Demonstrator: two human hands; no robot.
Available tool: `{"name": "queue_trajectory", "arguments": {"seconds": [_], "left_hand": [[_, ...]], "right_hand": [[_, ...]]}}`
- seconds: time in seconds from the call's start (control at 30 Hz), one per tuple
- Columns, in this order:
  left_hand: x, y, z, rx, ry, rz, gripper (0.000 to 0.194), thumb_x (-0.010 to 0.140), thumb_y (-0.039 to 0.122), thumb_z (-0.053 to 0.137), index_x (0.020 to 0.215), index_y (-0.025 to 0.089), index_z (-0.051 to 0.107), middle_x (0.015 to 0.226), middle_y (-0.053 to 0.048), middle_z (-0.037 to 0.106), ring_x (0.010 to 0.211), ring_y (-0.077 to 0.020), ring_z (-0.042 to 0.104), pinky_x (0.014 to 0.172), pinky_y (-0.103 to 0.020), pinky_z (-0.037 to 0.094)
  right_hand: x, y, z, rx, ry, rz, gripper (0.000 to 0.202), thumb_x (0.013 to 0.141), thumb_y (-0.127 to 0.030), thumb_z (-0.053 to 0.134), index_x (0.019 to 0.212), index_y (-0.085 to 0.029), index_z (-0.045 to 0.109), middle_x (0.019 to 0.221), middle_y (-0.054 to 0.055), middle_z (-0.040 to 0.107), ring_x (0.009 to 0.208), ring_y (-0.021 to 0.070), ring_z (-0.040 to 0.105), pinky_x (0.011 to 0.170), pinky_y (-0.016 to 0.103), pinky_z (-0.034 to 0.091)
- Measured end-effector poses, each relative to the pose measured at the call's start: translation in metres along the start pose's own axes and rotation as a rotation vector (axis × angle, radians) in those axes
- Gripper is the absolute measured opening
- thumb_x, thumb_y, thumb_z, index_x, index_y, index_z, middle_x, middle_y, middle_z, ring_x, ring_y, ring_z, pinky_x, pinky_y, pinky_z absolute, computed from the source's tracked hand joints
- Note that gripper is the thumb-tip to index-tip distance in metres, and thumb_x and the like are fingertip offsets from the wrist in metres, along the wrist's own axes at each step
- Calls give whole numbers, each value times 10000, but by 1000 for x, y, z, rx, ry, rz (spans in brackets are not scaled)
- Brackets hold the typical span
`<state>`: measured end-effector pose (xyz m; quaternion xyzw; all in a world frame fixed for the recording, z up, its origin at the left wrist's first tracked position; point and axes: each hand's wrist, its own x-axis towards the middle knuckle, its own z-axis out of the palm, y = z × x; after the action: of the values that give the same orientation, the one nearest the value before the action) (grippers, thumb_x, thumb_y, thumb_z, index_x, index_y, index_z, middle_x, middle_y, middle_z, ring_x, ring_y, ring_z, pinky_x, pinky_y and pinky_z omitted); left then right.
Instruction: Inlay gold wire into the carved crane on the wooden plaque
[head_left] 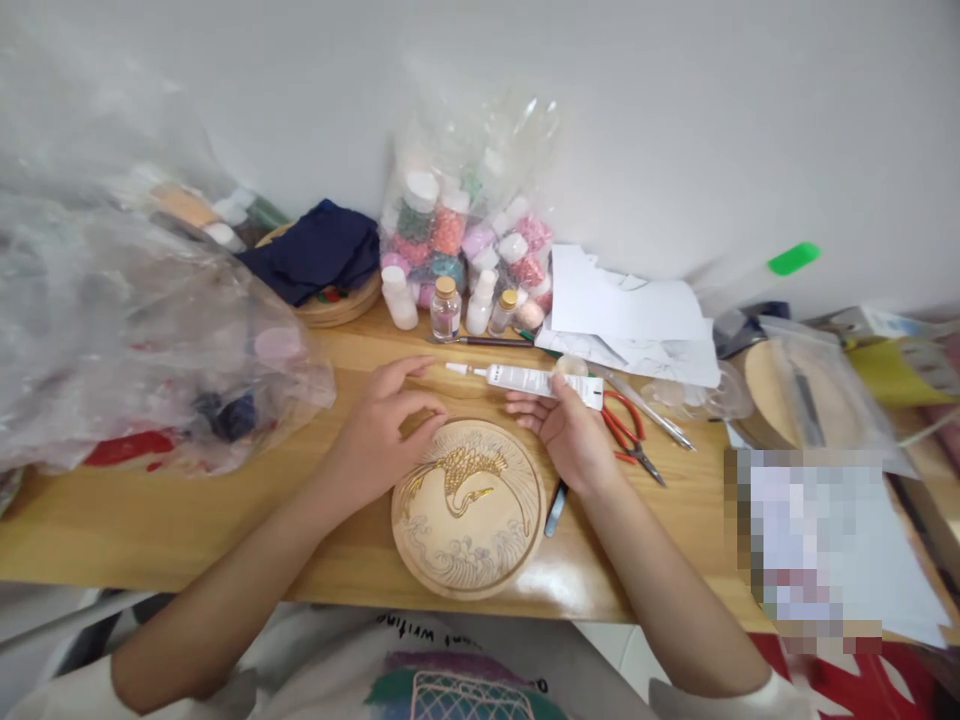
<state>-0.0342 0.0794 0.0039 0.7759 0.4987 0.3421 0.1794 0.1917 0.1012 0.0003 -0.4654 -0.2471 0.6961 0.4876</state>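
Observation:
My right hand (574, 440) holds a slim white tube (521, 380) with printed text, its thumb on top of the tube. The tube lies sideways above the board, its narrow nozzle pointing left. Close to the nozzle's end is my left hand (394, 425), fingers bent and apart, with nothing visible in it. Below both hands a round wooden board (465, 555) rests on the table, with a raised golden crane (472, 475) and thin drawn wave lines. The left hand's thumb is over the board's upper left rim.
Right of the board lie tweezers (556, 508), red-handled pliers (630, 435) and a metal pen-like tool (667, 428). Behind stand small bottles (445, 310), a bag of coloured jars (465, 220) and paper sheets (630, 305). Large plastic bags (150, 330) cover the left side.

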Motion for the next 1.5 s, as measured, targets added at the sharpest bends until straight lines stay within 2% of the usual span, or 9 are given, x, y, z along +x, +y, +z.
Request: {"name": "queue_trajectory", "arguments": {"seconds": [0.17,0.4,0.5,0.7,1.0,1.13,1.23,1.37,1.5], "left_hand": [[1,-8,-7,18,70,0,112,917,267,612,863,232,703,1265,-96,613,1143,-285,620,987,-522,527],[1,-1,-12,-80,105,-5,109,902,309,645,865,229,709,1219,-82,626,1131,-262,620,985,-479,529],[3,4,-18,-237,62,-6,78,879,305,683,850,242,718,1197,-73,643,1112,-252,623,981,-445,523],[4,6,-31,-1015,-165,38,34,863,281,737,852,248,731,1109,-51,670,986,-169,636,844,-292,558],[7,7,-25,-1038,-78,-85,54,837,308,770,819,259,760,981,-30,658,885,-139,619,769,-250,547],[7,11,-21,-982,-89,-92,49,852,297,755,816,264,755,969,-21,654,860,-124,617,791,-260,541],[9,18,-17,-909,-104,-79,37,861,251,739,826,262,747,972,-17,650,914,-129,621,859,-288,535],[10,33,-15,-818,-164,-77,52,865,224,720,822,251,729,973,-20,636,969,-146,625,902,-323,535],[9,47,-17,-761,-177,-108,145,864,357,729,778,241,716,944,-32,621,923,-173,628,833,-341,558]], "right_hand": [[4,3,-6,-28,-95,53,460,768,-606,714,839,-154,759,926,108,787,817,160,728,739,243,565],[4,1,-4,11,-157,190,468,1028,-373,360,920,-155,759,1079,96,770,932,134,720,854,243,559],[5,1,-3,3,-169,199,452,1035,-348,353,957,-154,754,1144,93,754,958,128,715,861,239,558],[4,-1,-3,-20,-201,192,381,1012,-369,432,972,-159,747,1166,89,747,970,126,714,873,234,559],[-5,-19,-12,-230,-122,308,241,825,-373,680,854,-139,731,758,73,767,592,114,668,574,221,528],[-15,-21,-9,-352,-121,112,316,752,-463,737,749,-149,715,583,23,684,437,80,525,440,209,402],[-32,-24,3,-411,-176,-162,316,823,-501,685,824,-189,734,687,13,690,515,81,522,492,224,420],[-59,-31,21,-632,-389,-357,345,851,-419,699,1149,-246,694,944,30,711,701,115,599,634,259,501],[-73,-35,28,-819,-421,-452,255,825,-314,748,1056,-208,730,820,6,719,613,86,573,553,213,451]]}}
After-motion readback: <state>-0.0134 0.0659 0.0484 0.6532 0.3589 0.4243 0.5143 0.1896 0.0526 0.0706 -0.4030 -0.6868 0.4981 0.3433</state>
